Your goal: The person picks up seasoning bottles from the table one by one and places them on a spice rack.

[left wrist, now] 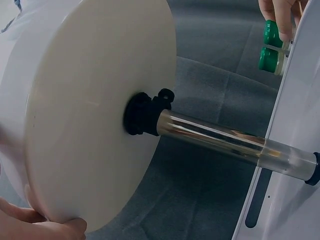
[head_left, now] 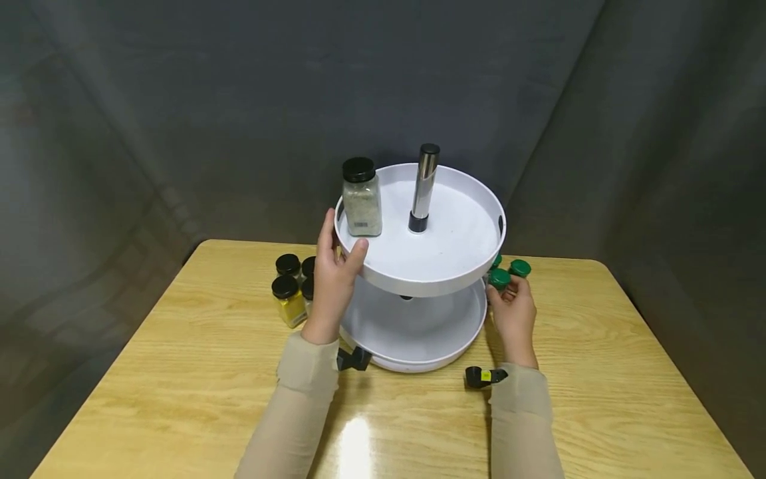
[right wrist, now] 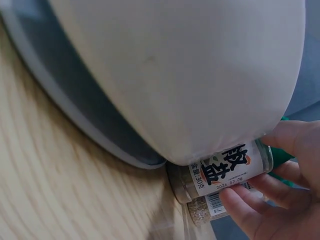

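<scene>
A white two-tier round rack stands on the table, a metal post through its middle. My left hand grips the left rim of the upper tray, thumb near the top edge and fingers outside. On that tray, close to the thumb, stands a square glass jar with a black lid and pale contents. To the rack's right, my right hand holds a green-capped spice jar near its cap. The right wrist view shows a white label with dark characters on this jar, partly hidden by the tray.
Other green-capped jars stand behind the right hand. Left of the rack is a group of black-lidded jars, one with yellow contents. The lower tray juts forward beneath the upper one. A dark curtain hangs behind the table.
</scene>
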The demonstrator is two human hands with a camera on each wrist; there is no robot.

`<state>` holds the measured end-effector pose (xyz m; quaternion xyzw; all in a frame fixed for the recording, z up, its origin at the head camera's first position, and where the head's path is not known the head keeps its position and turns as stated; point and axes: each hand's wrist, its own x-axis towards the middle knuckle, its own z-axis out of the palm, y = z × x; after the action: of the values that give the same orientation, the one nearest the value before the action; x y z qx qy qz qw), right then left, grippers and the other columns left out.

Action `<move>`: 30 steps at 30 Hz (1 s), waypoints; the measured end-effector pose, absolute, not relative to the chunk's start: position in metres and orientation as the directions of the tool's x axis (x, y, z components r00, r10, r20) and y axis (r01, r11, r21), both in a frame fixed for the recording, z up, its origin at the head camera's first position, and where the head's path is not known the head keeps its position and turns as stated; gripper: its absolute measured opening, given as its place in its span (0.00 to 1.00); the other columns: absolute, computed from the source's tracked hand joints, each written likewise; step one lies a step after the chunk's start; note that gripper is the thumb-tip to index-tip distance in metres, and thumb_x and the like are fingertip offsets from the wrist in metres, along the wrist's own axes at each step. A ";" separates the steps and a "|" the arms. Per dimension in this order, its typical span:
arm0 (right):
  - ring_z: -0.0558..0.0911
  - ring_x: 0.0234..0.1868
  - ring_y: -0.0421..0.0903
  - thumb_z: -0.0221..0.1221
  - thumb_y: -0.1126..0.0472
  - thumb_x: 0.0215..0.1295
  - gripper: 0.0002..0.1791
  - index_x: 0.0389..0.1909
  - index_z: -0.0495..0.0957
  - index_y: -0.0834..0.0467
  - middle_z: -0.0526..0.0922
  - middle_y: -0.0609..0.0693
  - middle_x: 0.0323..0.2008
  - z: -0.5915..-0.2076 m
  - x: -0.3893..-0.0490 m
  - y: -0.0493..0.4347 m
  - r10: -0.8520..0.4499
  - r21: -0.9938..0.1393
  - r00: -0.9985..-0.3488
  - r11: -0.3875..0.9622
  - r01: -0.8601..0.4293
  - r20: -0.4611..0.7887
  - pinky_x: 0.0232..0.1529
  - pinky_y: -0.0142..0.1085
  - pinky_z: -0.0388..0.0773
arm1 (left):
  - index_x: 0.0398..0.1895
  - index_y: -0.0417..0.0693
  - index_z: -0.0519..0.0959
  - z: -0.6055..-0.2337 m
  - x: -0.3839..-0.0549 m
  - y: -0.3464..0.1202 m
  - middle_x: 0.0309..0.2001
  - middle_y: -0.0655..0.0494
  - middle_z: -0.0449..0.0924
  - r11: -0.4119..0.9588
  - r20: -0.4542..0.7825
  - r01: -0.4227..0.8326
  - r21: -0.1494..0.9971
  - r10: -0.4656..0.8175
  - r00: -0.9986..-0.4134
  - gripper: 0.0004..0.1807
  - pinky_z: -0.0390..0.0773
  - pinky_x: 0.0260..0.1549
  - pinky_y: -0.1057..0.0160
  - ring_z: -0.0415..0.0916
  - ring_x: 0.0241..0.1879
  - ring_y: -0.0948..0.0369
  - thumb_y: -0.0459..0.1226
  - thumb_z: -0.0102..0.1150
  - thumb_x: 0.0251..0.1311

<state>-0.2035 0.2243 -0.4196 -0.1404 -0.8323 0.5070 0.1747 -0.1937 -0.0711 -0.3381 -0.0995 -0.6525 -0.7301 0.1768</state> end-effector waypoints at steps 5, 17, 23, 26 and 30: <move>0.74 0.61 0.65 0.57 0.63 0.73 0.27 0.67 0.64 0.72 0.72 0.71 0.60 -0.419 -0.202 0.227 0.412 -0.891 -0.898 0.451 0.056 0.152 0.63 0.52 0.74 | 0.82 0.45 0.43 -0.339 -0.194 -0.069 0.81 0.48 0.41 -0.078 0.378 0.390 0.917 -0.132 -0.916 0.49 0.56 0.74 0.60 0.44 0.79 0.57 0.44 0.59 0.66; 0.75 0.57 0.63 0.59 0.65 0.72 0.26 0.65 0.66 0.73 0.74 0.70 0.57 -0.410 -0.197 0.228 0.419 -0.886 -0.884 0.463 0.014 0.205 0.60 0.51 0.74 | 0.82 0.45 0.43 -0.339 -0.195 -0.070 0.81 0.47 0.40 -0.071 0.377 0.388 0.919 -0.132 -0.917 0.48 0.55 0.74 0.58 0.43 0.79 0.57 0.44 0.58 0.67; 0.77 0.55 0.63 0.60 0.63 0.71 0.26 0.65 0.68 0.72 0.76 0.69 0.57 -0.397 -0.193 0.228 0.449 -0.885 -0.858 0.466 -0.014 0.250 0.55 0.46 0.75 | 0.82 0.44 0.42 -0.339 -0.195 -0.070 0.81 0.47 0.41 -0.084 0.379 0.391 0.917 -0.130 -0.916 0.49 0.56 0.74 0.59 0.45 0.79 0.57 0.44 0.59 0.66; 0.77 0.54 0.60 0.61 0.62 0.71 0.26 0.64 0.70 0.70 0.77 0.67 0.56 -0.392 -0.191 0.228 0.466 -0.886 -0.842 0.463 -0.031 0.273 0.52 0.37 0.74 | 0.82 0.44 0.42 -0.339 -0.195 -0.070 0.81 0.47 0.42 -0.084 0.381 0.393 0.916 -0.130 -0.915 0.49 0.57 0.73 0.60 0.46 0.78 0.57 0.44 0.59 0.66; 0.77 0.50 0.54 0.61 0.61 0.70 0.24 0.63 0.73 0.68 0.79 0.63 0.53 -0.385 -0.189 0.227 0.489 -0.886 -0.815 0.460 -0.060 0.310 0.45 0.28 0.72 | 0.82 0.44 0.43 -0.339 -0.195 -0.070 0.81 0.46 0.43 -0.071 0.380 0.392 0.917 -0.134 -0.915 0.49 0.57 0.73 0.61 0.47 0.78 0.57 0.44 0.59 0.65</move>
<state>-0.1885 0.2268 -0.3846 -0.1326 -0.8096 0.5022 0.2735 -0.1952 -0.0703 -0.3387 -0.0982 -0.6570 -0.7253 0.1810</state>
